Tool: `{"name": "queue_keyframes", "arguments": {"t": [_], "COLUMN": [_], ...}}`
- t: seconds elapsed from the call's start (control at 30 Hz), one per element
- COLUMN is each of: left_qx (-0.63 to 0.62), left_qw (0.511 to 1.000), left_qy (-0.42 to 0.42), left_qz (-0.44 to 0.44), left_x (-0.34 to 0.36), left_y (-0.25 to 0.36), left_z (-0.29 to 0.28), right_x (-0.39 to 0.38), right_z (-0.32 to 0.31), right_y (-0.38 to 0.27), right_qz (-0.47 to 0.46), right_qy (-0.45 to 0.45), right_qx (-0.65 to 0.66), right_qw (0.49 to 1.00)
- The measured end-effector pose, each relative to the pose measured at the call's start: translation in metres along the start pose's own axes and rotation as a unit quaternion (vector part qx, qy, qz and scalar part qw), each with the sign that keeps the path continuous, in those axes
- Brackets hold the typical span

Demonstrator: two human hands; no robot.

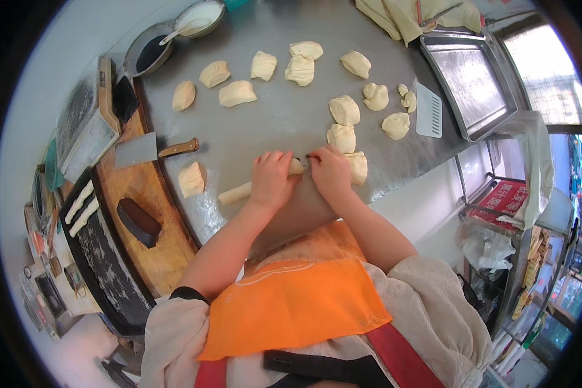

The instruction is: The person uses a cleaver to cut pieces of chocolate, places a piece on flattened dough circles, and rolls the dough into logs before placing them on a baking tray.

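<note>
A rolled length of pale dough (235,193) lies near the front of the metal table. My left hand (273,179) is curled over its right part, and the dough's end shows past my fingers. Right beside it, my right hand (330,172) has its fingers pinched together. Small dark bits show at the fingertips of both hands; what they are I cannot make out. Close to my right hand sits a cut dough piece (357,168), with another dough piece (341,138) behind it. A separate dough lump (191,180) rests to the left of the roll.
Several dough lumps (237,94) are spread over the table (239,139). A cleaver (137,150) and a dark brown block (139,222) lie at the left by a wooden board (168,255). A black tray (113,275) holds two dough strips. A white scraper (428,111) and metal tray (469,84) are right.
</note>
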State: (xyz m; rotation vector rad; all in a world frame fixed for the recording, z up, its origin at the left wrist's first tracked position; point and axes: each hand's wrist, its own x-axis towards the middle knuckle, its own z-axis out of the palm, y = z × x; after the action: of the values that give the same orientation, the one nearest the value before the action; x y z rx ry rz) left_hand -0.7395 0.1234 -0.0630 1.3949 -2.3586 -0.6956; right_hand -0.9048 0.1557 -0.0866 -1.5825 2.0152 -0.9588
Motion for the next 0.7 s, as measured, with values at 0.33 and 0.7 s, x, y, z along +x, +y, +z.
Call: {"name": "queue_keyframes", "arguments": {"t": [0.33,0.7], "left_qx": [-0.148,-0.144], "left_qw": [0.986,0.989], "left_qy": [0.062,0.034], "left_qz": [0.033,-0.016], "left_x": [-0.005,-0.011], "left_y": [-0.014,-0.012], "left_z": [0.009,0.006], "right_x": [-0.011,-0.019], "right_z": [-0.005,-0.003], "right_y": [-0.001,-0.015], "right_qz": [0.091,0.15], "right_qy": [-0.124,-0.114], "right_qx": [0.256,0.229], "right_qw": [0.954,0.955]}}
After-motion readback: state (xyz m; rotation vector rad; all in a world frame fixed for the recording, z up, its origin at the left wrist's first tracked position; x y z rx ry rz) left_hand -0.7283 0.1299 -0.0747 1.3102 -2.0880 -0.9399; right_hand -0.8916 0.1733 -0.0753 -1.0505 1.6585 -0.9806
